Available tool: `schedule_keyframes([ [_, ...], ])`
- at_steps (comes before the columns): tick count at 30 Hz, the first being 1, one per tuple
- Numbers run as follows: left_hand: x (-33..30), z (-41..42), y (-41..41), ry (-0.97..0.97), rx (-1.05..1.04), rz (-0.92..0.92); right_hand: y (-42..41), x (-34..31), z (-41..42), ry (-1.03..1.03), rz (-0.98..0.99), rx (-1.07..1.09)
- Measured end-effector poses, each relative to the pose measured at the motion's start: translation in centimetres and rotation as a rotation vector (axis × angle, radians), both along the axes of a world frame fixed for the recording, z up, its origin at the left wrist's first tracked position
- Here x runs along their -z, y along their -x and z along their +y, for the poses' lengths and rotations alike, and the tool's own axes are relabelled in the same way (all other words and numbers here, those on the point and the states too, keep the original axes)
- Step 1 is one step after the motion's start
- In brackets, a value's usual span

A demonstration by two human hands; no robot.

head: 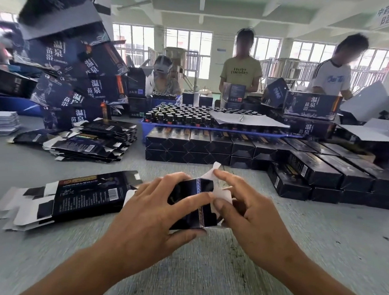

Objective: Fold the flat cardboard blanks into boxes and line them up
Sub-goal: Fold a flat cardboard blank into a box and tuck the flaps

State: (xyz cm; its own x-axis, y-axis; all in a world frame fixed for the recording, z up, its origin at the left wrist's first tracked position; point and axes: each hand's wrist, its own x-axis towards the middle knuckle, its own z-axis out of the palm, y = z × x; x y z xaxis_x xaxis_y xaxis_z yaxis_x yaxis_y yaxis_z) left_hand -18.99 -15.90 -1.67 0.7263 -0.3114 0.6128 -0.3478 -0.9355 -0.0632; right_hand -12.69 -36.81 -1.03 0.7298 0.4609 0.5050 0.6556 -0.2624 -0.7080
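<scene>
1. sitting low in the middle of the grey counter (203, 274), a dark, half-formed box (190, 202) is held between both hands, its white end flaps (222, 193) sticking out on its right end.
2. the left hand (152, 213) wraps the box from the left, its grip closed round the dark body with the thumb under the near edge and fingers across the top.
3. the right hand (248, 215) meets the open end; its grip is narrow, with curled fingers and thumb against the white flaps.
4. just left of the hands lies a small pile of flat blanks (70, 196), dark printed faces up, white tabs fanning out toward the left.
5. farther back on the left, a bigger, untidy heap of flat blanks (90, 140) rests on the counter.
6. beyond the hands, finished boxes (200, 147) stand lined up two high in a row, and the row bends toward the near right, where more boxes (336, 178) lie side by side.
7. behind that row, a blue tray (144, 123) holds many small dark bottles (179, 116), partly covered by a white sheet (248, 121).
8. large printed cartons (79, 70) tower at the left, and three people stand or sit at the far side of the counter.
</scene>
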Motion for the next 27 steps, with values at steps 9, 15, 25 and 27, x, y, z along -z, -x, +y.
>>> schedule_keyframes([
  [9,-0.29,-0.25,0.35,-0.014,0.007,-0.004,0.00,-0.02,0.09,-0.050,-0.011,0.008],
  [15,-0.25,-0.32,0.01,-0.022,-0.025,-0.047,0.09,0.08,0.12,-0.062,-0.008,0.052],
  [25,-0.06,-0.39,-0.02,0.023,-0.016,-0.061,0.18,0.20,0.03,0.006,-0.183,0.077],
  [27,-0.05,-0.48,0.00,0.045,-0.004,-0.062,0.25,0.12,0.01,0.011,-0.192,0.083],
])
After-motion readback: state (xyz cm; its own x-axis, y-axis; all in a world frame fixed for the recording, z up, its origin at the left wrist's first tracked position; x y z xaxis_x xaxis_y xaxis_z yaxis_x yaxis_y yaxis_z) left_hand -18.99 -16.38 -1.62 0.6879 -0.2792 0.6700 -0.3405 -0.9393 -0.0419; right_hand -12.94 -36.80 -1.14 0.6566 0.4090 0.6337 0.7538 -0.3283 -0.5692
